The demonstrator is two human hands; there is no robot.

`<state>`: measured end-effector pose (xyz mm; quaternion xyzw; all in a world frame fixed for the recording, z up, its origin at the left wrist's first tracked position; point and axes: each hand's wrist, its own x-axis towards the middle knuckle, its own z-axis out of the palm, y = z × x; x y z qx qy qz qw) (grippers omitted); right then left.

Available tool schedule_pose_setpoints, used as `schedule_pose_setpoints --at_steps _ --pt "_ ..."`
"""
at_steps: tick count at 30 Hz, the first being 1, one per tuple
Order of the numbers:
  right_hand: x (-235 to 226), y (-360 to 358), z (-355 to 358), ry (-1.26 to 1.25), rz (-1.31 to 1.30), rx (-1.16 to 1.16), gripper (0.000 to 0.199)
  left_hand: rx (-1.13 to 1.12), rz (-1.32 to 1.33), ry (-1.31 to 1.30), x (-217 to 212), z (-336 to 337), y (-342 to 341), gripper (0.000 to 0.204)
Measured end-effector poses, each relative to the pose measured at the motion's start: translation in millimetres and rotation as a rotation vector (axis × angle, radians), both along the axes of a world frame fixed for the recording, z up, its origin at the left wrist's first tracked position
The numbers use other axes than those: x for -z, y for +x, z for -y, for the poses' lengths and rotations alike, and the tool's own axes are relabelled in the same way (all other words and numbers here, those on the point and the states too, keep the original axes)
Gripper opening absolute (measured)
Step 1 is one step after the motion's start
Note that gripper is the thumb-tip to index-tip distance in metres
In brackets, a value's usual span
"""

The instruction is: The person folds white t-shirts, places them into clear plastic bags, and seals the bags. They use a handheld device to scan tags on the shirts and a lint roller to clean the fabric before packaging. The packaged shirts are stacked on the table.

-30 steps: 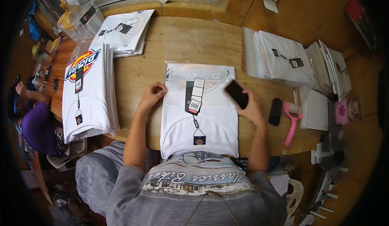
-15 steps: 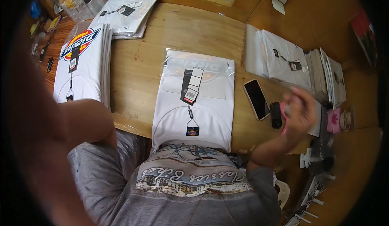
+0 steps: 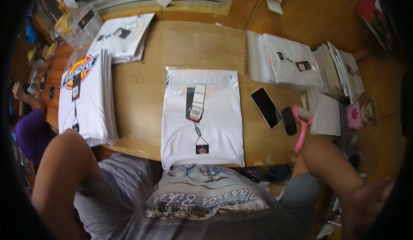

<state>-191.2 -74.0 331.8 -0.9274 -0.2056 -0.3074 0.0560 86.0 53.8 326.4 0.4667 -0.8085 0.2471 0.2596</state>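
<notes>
Directly in front of me a folded white T-shirt (image 3: 206, 132) lies in a clear plastic bag, its collar toward me. A black hang tag and a white label strip (image 3: 198, 102) rest on it, corded to a small black neck label (image 3: 202, 149). Neither of my hands touches the shirt. My left arm (image 3: 64, 167) is bent at the lower left, its hand outside the picture. At the lower right my right hand (image 3: 373, 199) is raised off the table beside the dark rim, smeared so that its fingers cannot be made out.
Stacked white shirts (image 3: 88, 106) stand at the left, more (image 3: 120, 37) behind. Right are bagged shirts (image 3: 288, 63), a phone (image 3: 266, 107), a dark oblong object (image 3: 289, 121), a pink-handled roller (image 3: 303, 128) and a pink box (image 3: 354, 115). Another person's purple sleeve (image 3: 32, 139) shows far left.
My right hand has swung from above the pink roller out to the lower right edge. My left arm has shifted lower and left. The view has tilted, bringing another person into it.
</notes>
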Motion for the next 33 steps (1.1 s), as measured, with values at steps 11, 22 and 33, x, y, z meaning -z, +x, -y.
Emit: schedule_pose_setpoints --at_steps 11,22,33 --pt "31 15 10 0.074 -0.005 0.103 0.017 -0.052 -0.022 0.039 2 -2 19 0.066" --pt "23 18 17 0.138 0.011 0.056 0.017 -0.120 -0.020 0.074 -21 -17 19 0.062" --pt "30 21 12 0.153 -0.007 0.070 0.019 -0.141 -0.028 0.095 -19 -20 24 0.057"
